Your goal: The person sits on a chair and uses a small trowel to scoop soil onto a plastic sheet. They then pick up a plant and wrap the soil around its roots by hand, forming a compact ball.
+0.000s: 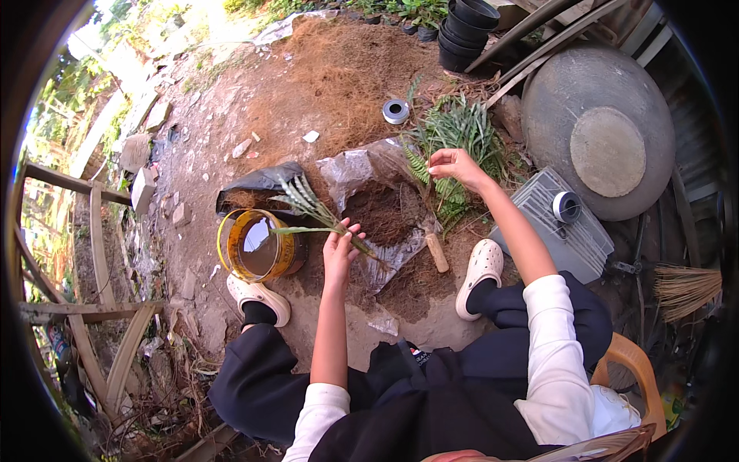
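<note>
My left hand [340, 248] holds a small bunch of narrow, pale-striped leaves [309, 202] by its stems, whose lower ends point down to the right. My right hand [453, 167] is at the fern fronds [420, 164] beside a pile of long green leaves [465, 130]; its thumb and fingertips are close together, and whether they pinch a frond cannot be told. Between my hands, dark fibrous material [381, 213] lies on an opened plastic bag [352, 170]. A yellow-rimmed bucket of murky water [257, 245] stands left of my left hand.
A wooden-handled tool [437, 253] lies near my right shoe. One wire spool [395, 111] lies on the soil, another [566, 207] on a grey plastic crate [542, 231]. Behind them are a large round basin [600, 127] and stacked black pots [465, 34]. A black bag [262, 179] lies behind the bucket.
</note>
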